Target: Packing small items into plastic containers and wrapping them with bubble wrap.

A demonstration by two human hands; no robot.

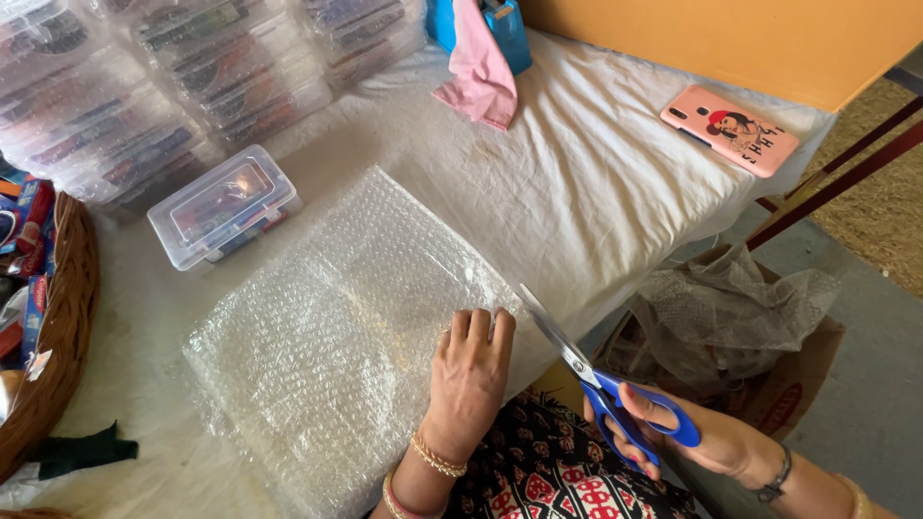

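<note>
Looking down from the head view, we see the left hand (469, 370) pressing flat, fingers spread, on the bubble wrap (336, 336) on the worktop (596, 183). The right hand (673, 432) grips blue-handled scissors (596, 380), blades at the wrap's edge: cutting underway. A clear plastic box (223, 205) holds colourful packets; stacked ones behind.

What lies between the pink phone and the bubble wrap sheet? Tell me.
Only bare white tablecloth, rumpled, lies between the pink phone and the bubble wrap sheet in the head view. The pink cloth sits off that line, further back.
</note>
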